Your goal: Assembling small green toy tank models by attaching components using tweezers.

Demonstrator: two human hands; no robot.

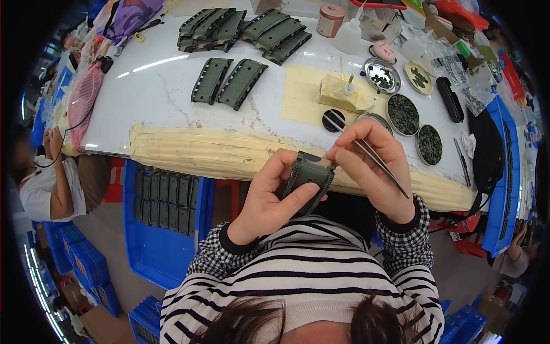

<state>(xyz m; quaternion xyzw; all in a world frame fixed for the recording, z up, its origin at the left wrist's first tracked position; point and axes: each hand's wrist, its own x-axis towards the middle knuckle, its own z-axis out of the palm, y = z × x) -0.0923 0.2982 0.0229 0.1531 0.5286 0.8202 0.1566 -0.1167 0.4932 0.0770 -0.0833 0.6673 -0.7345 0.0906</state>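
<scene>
Part [310, 179], a curved green pc, is in L hand [274, 194], held up just in front of worktop's [160, 94] padded edge [195, 148]. L thumb presses its face, fingers wrap behind, mostly hidden. R hand [373, 166]: thumb + index pinched tog. at part's top R corner; anything btwn them too small to tell. 1 pr tweezers [391, 176] lies across R hand, which also blocks most of a dish [382, 118].

Beyond: 1 block [342, 93], 1 black pot [333, 121], 2 tins [387, 116] w/ dark bits [404, 113], shapes unclear. Back L: 2 loose pcs [243, 84], then 2 piles [275, 33], overlapped, no exact count. Below: blue crate [153, 252] w/ 2 rows of pcs visible, top cut off by worktop. Far L: 1 person [48, 189], partly cut off.
</scene>
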